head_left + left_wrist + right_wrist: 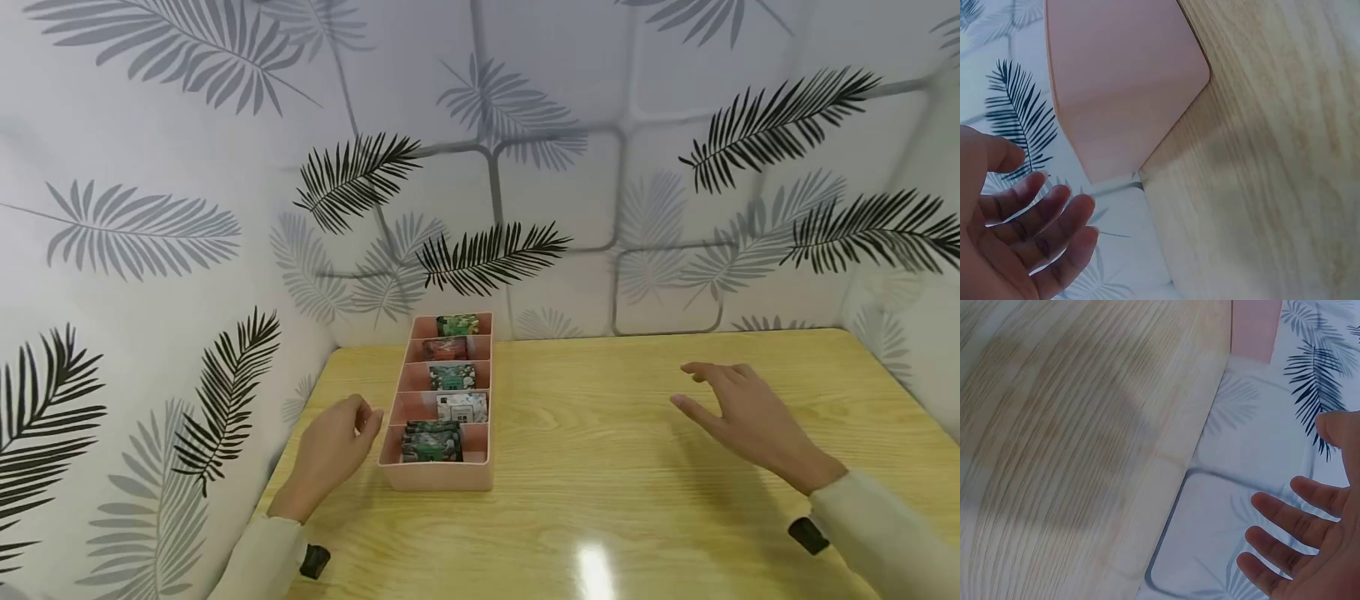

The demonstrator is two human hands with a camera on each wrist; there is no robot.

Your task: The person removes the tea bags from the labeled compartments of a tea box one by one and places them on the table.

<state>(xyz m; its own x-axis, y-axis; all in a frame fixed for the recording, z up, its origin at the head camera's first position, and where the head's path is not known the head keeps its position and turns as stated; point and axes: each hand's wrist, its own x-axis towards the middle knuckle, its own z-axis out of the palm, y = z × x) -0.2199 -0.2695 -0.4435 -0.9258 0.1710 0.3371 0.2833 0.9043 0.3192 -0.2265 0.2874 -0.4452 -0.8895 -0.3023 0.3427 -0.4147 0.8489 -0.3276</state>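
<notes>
A long pink divided box [437, 477] stands on the wooden table, left of the middle. Its compartments run front to back and hold small printed packets. Several dark green packets [432, 442] fill the front one, a white packet [462, 408] lies behind them, then a teal one [452, 377], a red one [446, 348] and a green one [457, 324] at the back. My left hand [335, 442] hovers just left of the box's front end, fingers loosely bent around nothing. Far to the right, my right hand [750, 414] hangs above the table with fingers spread, holding nothing.
The yellow wood-grain table [600, 433] reaches back to a wall covering [555, 192] printed with leaves, which also closes off the left side. Dark bands [315, 562] sit at both wrists. A bright light reflection shows at the table's front.
</notes>
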